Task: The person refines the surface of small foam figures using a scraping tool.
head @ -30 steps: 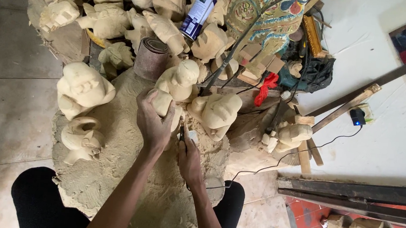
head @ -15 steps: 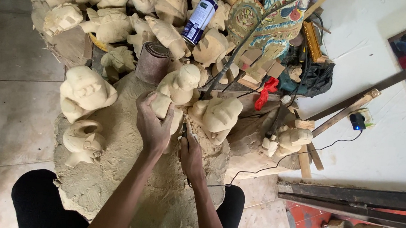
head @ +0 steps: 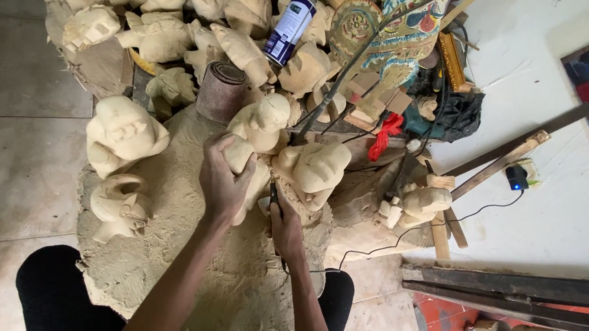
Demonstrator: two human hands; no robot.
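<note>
At the left edge of the sawdust-covered work mound (head: 181, 248) lie two unpainted wooden carvings: a large rounded head (head: 123, 135) above, and a smaller curled figure (head: 117, 203) below it, near the mound's lower left side; behind them, along the far edge, a heap of pale carved figures (head: 166, 5) stretches across the top of the view. Near the mound's centre the left hand (head: 220, 184) closes round a pale wooden carving (head: 242, 157), the fingers wrapped over its upper part and pressing it down onto the sawdust; a roll of brown sandpaper (head: 221, 92) stands just beyond it. Just beside, the right hand (head: 284, 223) is closed on a slim dark carving tool (head: 274, 193) whose tip meets the lower side of the held carving; the exact contact point is hidden by the fingers. Touching this group on the right sits another carved head (head: 315, 167), and behind it a further figure (head: 263, 121). At the far edge a blue-and-white spray can (head: 290, 27) leans among the carvings, next to a painted multicoloured carving (head: 392, 28). Right of the mound lie a red cloth (head: 385, 132), wooden offcuts (head: 426, 198) and a thin black cable (head: 409, 239) on the pale floor (head: 561, 203); dark metal bars (head: 511, 287) cross the lower right corner.
</note>
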